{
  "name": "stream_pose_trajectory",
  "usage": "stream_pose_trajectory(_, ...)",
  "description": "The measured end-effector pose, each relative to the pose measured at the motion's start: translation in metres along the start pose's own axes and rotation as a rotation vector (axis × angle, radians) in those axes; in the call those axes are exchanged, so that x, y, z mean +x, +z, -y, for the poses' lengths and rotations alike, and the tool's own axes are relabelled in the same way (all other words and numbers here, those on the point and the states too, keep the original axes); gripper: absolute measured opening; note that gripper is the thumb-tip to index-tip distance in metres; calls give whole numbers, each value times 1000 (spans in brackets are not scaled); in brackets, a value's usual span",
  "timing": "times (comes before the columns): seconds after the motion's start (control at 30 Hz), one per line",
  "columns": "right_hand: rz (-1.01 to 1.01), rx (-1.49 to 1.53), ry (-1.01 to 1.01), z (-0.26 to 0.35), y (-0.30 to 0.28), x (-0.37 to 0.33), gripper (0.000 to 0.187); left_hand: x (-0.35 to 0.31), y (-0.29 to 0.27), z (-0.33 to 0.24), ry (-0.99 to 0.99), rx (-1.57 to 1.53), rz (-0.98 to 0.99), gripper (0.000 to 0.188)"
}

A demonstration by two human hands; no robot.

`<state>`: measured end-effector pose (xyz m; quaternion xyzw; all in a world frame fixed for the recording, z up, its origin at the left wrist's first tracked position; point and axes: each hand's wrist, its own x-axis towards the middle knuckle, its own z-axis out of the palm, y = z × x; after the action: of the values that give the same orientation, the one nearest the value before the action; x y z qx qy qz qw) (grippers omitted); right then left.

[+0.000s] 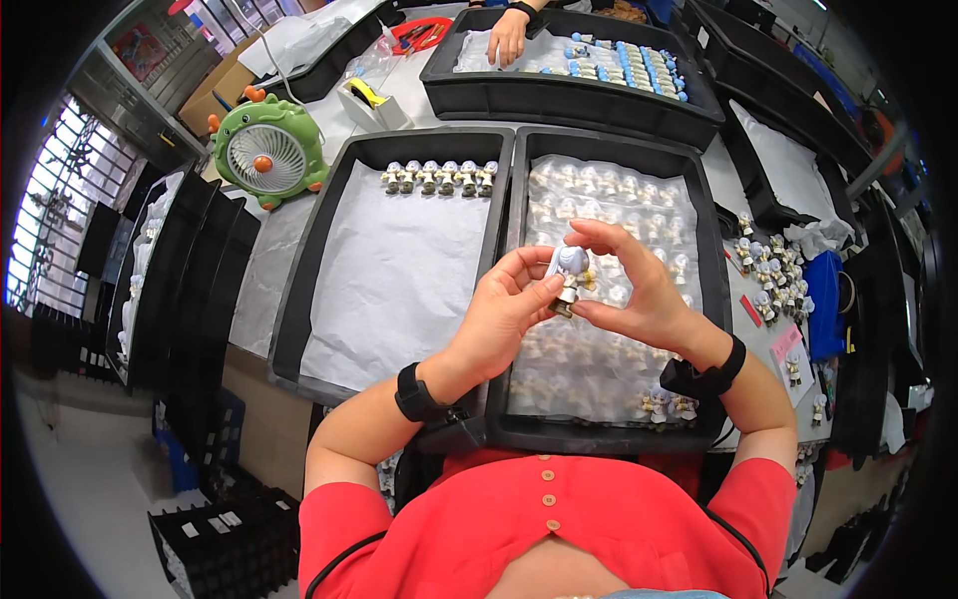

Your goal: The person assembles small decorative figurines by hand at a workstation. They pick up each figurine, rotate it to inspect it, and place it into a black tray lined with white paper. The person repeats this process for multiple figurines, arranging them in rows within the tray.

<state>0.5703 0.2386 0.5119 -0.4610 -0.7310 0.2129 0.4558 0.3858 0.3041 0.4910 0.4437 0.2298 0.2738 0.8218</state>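
Observation:
A small figurine (571, 268) with pale lilac hair and a white-and-gold outfit is held upright over the gap between two black trays. My left hand (514, 304) pinches it from the left, thumb and fingers on its side. My right hand (639, 285) curves around its other side, fingers above the head and thumb near the feet, spread apart; whether the fingertips touch it I cannot tell. The left tray (299, 299) has a white sheet and a short row of similar figurines (439, 178) at its far end. In the right tray (711, 260), rows of figurines lie under a translucent sheet (559, 374).
Loose figurines (773, 272) pile up on the table at right, beside a blue bin (824, 299). A green fan (264, 150) and a tape dispenser (373, 105) stand at far left. Across the table, another person's hand (507, 40) reaches into a black tray (579, 100) of blue-and-white figurines.

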Motion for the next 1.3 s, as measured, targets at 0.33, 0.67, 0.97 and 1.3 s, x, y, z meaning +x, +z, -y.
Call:
stream_pose_trajectory(0.33,-102,76,47,-29,14,-7,71,0,-3,0,44,112,-5,31)
stream_pose_trajectory(0.67,-97,18,79,-29,12,-6,72,4,-5,2,-39,65,-49,29)
stream_pose_trajectory(0.97,-14,225,110,-32,14,-9,81,8,-10,4,-33,-95,-31,26)
stream_pose_trajectory(1.3,-74,89,115,-28,22,-11,68,11,-15,12,-108,-308,46,21)
